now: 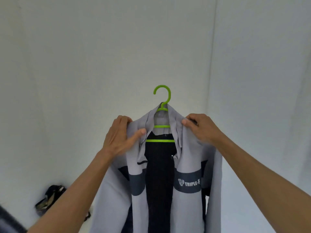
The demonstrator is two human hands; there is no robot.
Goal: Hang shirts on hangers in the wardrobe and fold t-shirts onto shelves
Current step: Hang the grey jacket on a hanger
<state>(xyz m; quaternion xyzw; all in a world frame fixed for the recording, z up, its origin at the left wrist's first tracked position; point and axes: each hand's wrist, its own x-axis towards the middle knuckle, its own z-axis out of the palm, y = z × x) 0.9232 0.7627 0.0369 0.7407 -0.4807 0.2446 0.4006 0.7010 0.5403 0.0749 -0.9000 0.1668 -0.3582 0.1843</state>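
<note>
a grey shirt [188, 158] with a dark inner lining and a darker band across the chest sits on a green hanger [161, 105], held up in front of a pale wall [84, 56]. the hanger's hook rises clear above the collar, and two of its green crossbars show in the open neck of the garment. the band on the right front panel bears white lettering reading "triple-f". the left hand [121, 137] grips the shirt's shoulder on its own side, fingers curled over the top edge of the cloth and the thumb pressed against the front near the collar. the right hand [200, 128] pinches the other shoulder, fingers bent over the fabric and the thumb on the front by the collar edge. both forearms reach up from the lower corners. the shirt's front hangs open, with the sleeves falling down on either side. a dark, blurred object [50, 199] lies low at the left, beside the left forearm; what it is cannot be told.
</note>
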